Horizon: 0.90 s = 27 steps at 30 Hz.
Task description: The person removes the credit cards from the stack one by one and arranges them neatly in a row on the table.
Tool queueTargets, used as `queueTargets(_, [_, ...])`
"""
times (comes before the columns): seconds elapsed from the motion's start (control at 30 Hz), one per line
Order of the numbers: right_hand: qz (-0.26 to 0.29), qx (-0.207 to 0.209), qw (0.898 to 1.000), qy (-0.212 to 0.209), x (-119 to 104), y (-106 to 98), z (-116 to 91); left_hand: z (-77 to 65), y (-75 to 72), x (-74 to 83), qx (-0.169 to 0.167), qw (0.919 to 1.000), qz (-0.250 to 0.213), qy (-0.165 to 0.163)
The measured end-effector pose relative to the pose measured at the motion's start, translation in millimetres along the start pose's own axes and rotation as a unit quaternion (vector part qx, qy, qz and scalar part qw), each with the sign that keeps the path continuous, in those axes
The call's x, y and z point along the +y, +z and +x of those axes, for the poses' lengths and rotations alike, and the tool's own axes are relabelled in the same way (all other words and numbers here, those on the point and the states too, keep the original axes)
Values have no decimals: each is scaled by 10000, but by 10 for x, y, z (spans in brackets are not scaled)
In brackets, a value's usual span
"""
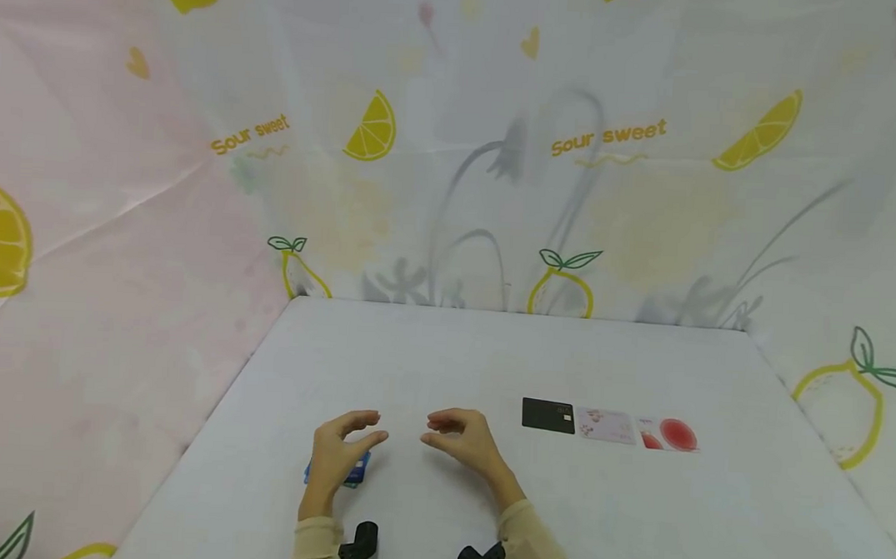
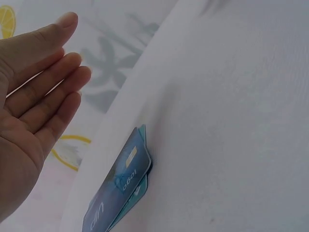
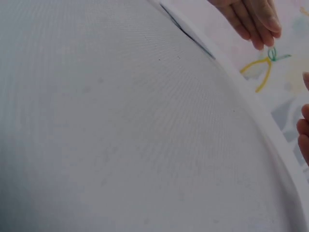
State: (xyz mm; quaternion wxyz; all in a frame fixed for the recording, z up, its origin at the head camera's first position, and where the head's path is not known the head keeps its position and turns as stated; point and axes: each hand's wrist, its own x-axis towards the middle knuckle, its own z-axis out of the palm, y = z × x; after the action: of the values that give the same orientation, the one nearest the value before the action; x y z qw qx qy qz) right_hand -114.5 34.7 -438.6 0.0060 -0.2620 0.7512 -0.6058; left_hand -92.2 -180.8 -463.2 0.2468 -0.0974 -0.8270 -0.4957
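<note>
My left hand (image 1: 337,451) is held above the table, thumb and fingers loosely bent and apart, with nothing between them. Below it lies a small stack of blue cards (image 2: 120,181), partly hidden by the hand in the head view; the top card carries a chip and the word "VIP", and a teal card sticks out underneath. Facing it, my right hand (image 1: 467,440) hovers with its thumb and fingers parted and holds nothing. To its right, a black card (image 1: 548,416), a pale pink flowered card (image 1: 604,425) and a white card with red circles (image 1: 668,434) lie in a row.
The white table (image 1: 445,354) stretches to a back edge against a hanging cloth (image 1: 452,196) printed with lemons and "Sour sweet". More cloth hangs along the left and right sides. Black camera mounts (image 1: 361,545) sit at both wrists.
</note>
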Motion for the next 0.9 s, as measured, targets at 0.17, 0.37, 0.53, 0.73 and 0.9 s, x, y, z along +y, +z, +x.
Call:
queueTargets(0.17, [8, -57, 10000, -62, 3, 87, 27, -18, -118, 21, 39, 9983, 245, -519])
queueTargets(0.37, [45, -144, 9996, -255, -1, 207, 74, -42, -248, 29, 162, 9955, 339, -866])
queueTargets(0.53, [-16, -119, 9993, -343, 66, 308, 121, -57, -356, 201, 146, 9904, 309, -1341])
queueTargets(0.73, [-20, -253, 9988, -409, -4, 390, 167, -129, -399, -124, 346, 9887, 440, -1394])
queueTargets(0.9, [-12, -389, 9980, -505, -14, 457, 226, -130, -498, -57, 462, 9836, 474, -1676])
